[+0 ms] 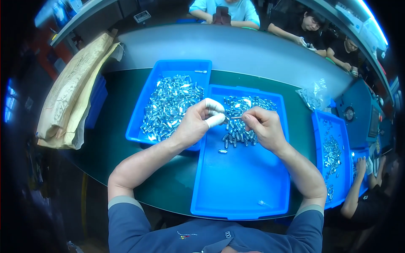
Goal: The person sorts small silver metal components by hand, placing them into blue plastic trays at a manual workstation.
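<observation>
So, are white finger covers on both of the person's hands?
No, white covers show on the left hand, while the right hand shows only bare fingers.

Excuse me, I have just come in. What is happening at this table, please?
The person's right hand pinches a thin piece above the middle blue tray, its other end at the left hand, which wears white finger covers. What the left hand holds is too small to tell. Small shiny metal parts lie heaped in the far half of this tray, and another heap lies in the left blue tray.
</observation>
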Available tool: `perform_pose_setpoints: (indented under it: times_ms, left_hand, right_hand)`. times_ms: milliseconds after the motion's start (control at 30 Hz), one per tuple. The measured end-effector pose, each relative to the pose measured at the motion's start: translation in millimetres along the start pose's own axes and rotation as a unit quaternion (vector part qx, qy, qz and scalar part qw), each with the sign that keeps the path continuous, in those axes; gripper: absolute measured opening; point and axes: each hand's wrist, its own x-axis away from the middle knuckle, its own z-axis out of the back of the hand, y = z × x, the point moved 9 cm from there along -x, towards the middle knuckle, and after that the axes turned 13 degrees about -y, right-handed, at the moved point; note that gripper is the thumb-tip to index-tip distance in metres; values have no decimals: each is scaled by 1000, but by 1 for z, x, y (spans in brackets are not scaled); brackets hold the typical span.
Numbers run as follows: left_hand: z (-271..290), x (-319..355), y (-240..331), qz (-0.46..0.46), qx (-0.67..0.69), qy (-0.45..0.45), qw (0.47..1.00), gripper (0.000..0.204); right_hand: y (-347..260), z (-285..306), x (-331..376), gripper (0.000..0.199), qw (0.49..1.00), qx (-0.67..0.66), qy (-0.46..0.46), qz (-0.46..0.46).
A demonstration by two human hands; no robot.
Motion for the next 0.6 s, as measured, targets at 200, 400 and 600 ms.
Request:
perform_pose_setpoints:
  times_ms: [200, 400, 600]
  left_hand:
    - [9, -4, -13, -6, 46, 4, 999, 19]
    - [6, -8, -19, 11, 31, -1, 999, 19]
    - [-7, -7, -19, 5, 25, -8, 1000, 19]
  right_hand:
    - [22, -7, -3, 17, 997, -58, 52, 25]
    - [24, 0, 2, 17, 996, -80, 42, 26]
    - [27, -1, 5, 16, 996, -75, 38, 22]
